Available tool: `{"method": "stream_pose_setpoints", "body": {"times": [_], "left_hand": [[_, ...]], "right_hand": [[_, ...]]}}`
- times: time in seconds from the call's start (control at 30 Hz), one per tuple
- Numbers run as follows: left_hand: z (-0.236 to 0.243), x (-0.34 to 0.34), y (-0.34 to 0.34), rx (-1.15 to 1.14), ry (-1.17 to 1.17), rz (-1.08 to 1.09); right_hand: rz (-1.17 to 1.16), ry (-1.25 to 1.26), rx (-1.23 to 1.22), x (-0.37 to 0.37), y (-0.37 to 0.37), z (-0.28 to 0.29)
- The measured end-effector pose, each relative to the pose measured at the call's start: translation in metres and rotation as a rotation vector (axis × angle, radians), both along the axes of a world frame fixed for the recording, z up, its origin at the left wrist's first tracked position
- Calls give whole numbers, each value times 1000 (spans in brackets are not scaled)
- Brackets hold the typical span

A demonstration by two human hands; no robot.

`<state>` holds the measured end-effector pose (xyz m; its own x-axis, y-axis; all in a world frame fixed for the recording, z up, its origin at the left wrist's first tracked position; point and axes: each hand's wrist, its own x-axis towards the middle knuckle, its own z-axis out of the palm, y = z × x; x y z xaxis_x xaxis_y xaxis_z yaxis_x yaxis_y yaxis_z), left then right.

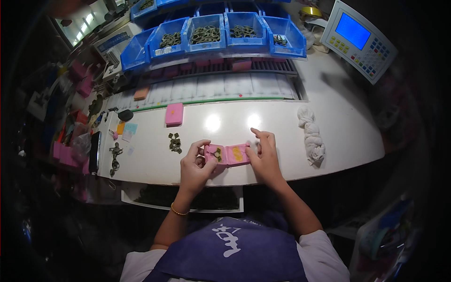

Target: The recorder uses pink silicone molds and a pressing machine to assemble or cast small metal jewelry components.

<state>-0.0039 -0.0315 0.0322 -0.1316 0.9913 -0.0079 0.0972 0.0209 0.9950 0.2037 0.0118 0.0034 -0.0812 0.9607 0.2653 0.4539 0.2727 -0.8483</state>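
An opened pink mold block [232, 153] lies between both hands near the bench's front edge, with green pieces in its left half and a yellow patch in its right half. My left hand [195, 167] grips the left end, thumb over it. My right hand [264, 155] holds the right end, index finger raised. Left of them is a small pile of green pieces [174, 144], and behind that a closed pink block [174, 114].
Blue bins [204, 35] of dark pieces stand at the back. A knotted white cloth [312, 141] lies right, below a keypad display unit [357, 40]. Small metal parts [115, 157] and paper squares [129, 129] are left, beside clutter. A drawer [183, 197] juts below the bench [338, 136].
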Motion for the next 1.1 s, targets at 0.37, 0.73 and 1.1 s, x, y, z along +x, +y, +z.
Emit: {"method": "stream_pose_setpoints", "body": {"times": [0.37, 0.73, 1.1], "left_hand": [[3, 14, 25, -71, -167, -358], [-4, 14, 27, -54, -198, -399], [-34, -15, 23, 265, 796, 311]], "right_hand": [[368, 266, -342, 8, 6, 14], [294, 40, -144, -1, 5, 7], [35, 216, -212, -25, -13, -3]]}}
